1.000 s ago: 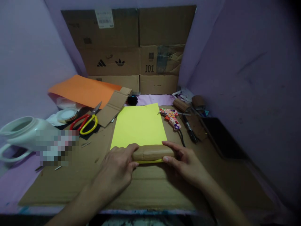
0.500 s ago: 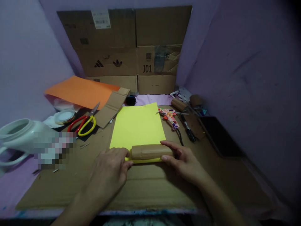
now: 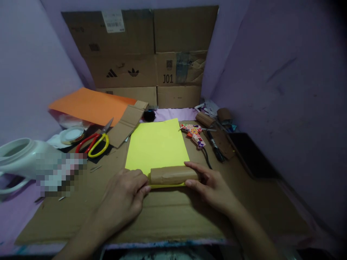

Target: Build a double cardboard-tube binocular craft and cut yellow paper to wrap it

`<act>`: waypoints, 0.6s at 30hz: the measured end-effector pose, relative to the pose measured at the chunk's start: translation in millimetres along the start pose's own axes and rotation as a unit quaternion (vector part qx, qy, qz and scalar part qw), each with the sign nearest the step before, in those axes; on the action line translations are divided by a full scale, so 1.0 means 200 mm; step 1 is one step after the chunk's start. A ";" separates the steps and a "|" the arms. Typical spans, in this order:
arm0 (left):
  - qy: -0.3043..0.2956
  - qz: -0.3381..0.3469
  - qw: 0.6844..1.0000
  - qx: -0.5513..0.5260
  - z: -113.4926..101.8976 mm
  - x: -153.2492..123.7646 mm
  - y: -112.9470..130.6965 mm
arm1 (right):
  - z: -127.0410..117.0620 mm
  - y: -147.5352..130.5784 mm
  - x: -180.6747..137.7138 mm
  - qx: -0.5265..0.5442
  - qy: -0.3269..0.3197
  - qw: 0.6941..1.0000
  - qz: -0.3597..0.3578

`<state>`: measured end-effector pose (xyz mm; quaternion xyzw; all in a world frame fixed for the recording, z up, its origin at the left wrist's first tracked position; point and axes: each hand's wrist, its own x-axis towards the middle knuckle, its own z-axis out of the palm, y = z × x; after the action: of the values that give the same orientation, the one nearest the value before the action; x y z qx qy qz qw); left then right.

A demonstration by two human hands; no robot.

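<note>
A brown cardboard tube [image 3: 173, 175] lies crosswise on the near edge of a yellow paper sheet [image 3: 157, 146], which rests on a flat cardboard mat [image 3: 168, 216]. My left hand [image 3: 123, 196] curls at the tube's left end, fingertips pinching the tube and the sheet's near edge. My right hand [image 3: 210, 186] grips the tube's right end, fingers over the top and thumb at the near side.
Red and yellow scissors [image 3: 93, 142], a folded cardboard strip [image 3: 127, 122], an orange sheet [image 3: 90, 104] and a white jug [image 3: 23, 157] lie left. A patterned glue gun [image 3: 195, 134], more tubes [image 3: 206, 119] and a dark tablet [image 3: 251, 155] lie right. Cardboard boxes [image 3: 143, 54] stand behind.
My left hand has drawn back a little from on top of the tube to its left end. The whole view has shifted slightly left.
</note>
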<state>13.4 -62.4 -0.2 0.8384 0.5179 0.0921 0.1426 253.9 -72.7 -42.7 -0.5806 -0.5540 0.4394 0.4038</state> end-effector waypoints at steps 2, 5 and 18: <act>-0.006 -0.003 1.000 -0.002 -0.01 0.01 0.00 | 0.00 0.00 0.00 -0.008 -0.002 1.000 -0.004; -0.031 -0.017 0.999 -0.016 -0.02 0.02 0.00 | -0.01 0.01 0.00 -0.019 -0.003 1.000 -0.010; -0.044 0.018 0.996 -0.071 0.02 0.05 -0.03 | -0.03 0.01 -0.02 -0.074 -0.018 0.995 -0.061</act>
<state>13.7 -51.7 -6.1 0.8388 0.4877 0.0942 0.2231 259.9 -76.5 -42.3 -0.5658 -0.6266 0.3819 0.3759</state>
